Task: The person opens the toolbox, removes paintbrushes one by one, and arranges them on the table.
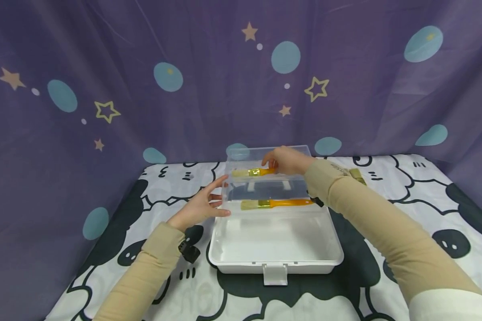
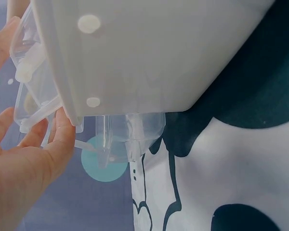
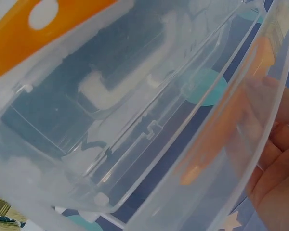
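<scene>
A white plastic box (image 1: 273, 240) stands with its clear trays (image 1: 265, 191) raised at the back. In the upper tray, my right hand (image 1: 289, 160) pinches the orange handle of a flat paintbrush (image 1: 249, 172). The right wrist view shows this hand and handle behind the clear tray wall (image 3: 260, 159). A second orange-handled paintbrush (image 1: 291, 203) lies level in the lower tray. At the trays' left side, my left hand (image 1: 198, 207) has its fingers spread. The left wrist view puts those fingertips right at the clear hinge arms (image 2: 41, 113).
The box's front latch (image 1: 275, 275) hangs down. More brush bristles (image 1: 357, 176) show behind the right forearm. A black-and-white patterned cloth (image 1: 209, 307) covers the table. Behind it hangs a purple curtain (image 1: 217, 111) with stars and blue ovals.
</scene>
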A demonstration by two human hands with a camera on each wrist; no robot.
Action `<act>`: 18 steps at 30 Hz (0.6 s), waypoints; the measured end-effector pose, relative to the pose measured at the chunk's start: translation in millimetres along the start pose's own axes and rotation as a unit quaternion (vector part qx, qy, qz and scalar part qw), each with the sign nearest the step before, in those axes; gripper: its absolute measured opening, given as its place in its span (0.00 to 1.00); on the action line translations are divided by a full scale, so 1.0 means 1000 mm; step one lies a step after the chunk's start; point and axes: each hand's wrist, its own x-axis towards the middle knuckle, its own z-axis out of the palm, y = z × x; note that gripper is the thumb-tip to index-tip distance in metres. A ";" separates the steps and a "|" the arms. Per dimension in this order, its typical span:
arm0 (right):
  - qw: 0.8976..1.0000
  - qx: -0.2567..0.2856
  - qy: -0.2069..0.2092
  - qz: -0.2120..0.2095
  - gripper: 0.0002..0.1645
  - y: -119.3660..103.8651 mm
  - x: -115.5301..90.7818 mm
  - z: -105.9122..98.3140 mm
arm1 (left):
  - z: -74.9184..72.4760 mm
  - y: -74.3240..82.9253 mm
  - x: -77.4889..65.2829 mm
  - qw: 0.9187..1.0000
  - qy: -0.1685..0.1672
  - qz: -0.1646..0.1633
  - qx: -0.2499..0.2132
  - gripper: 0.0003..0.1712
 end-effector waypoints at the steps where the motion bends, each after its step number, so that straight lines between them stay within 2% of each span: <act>1: 1.000 0.000 -0.002 -0.008 0.23 0.000 0.000 0.000 | 0.000 0.000 0.000 1.000 0.001 0.000 0.002 0.57; 7: 0.998 -0.003 -0.001 -0.055 0.22 0.004 -0.001 0.000 | 0.000 0.000 0.000 1.000 0.005 0.005 0.014 0.57; 18: 0.998 0.036 -0.007 -0.051 0.21 0.009 -0.001 -0.001 | 0.000 0.000 -0.001 1.000 -0.003 0.012 0.004 0.56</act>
